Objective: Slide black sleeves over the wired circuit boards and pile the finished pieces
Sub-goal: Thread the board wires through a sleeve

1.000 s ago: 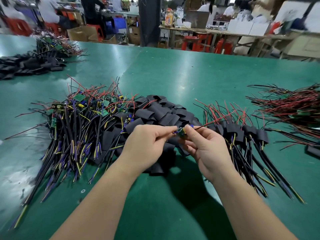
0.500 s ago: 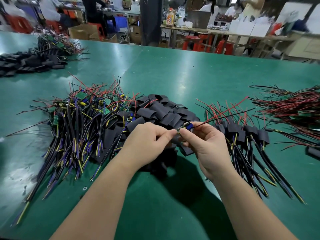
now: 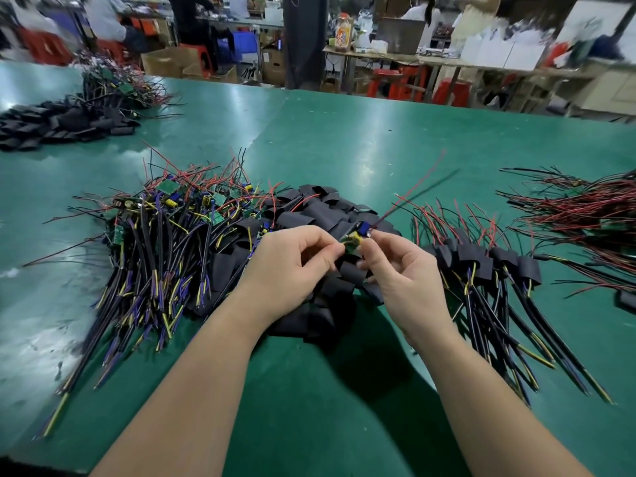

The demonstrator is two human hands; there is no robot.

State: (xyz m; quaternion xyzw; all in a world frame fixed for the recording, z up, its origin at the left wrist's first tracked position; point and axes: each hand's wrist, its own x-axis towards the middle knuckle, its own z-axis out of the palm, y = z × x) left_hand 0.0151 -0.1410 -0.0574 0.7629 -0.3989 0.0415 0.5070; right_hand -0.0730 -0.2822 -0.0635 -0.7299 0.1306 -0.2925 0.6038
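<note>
A small green circuit board [image 3: 353, 239] with yellow and blue parts sits between my two hands, its red and black wires rising up to the right. My left hand [image 3: 292, 266] pinches the board's left side with thumb and forefinger. My right hand [image 3: 402, 273] pinches its right end. Under my hands lies a heap of loose black sleeves [image 3: 309, 215]. Unsleeved wired boards [image 3: 172, 228] are heaped at the left. Sleeved finished pieces [image 3: 481, 266] lie in a row at the right.
The green table [image 3: 344, 139] runs far back. Another tangle of red and black wired pieces [image 3: 585, 215] lies at the right edge. At the far left are more black sleeves [image 3: 58, 125] and wired boards [image 3: 117, 84]. People and stools are behind the table.
Both hands have lifted the board a little. Its red and black wires now swing higher, pointing up to the right.
</note>
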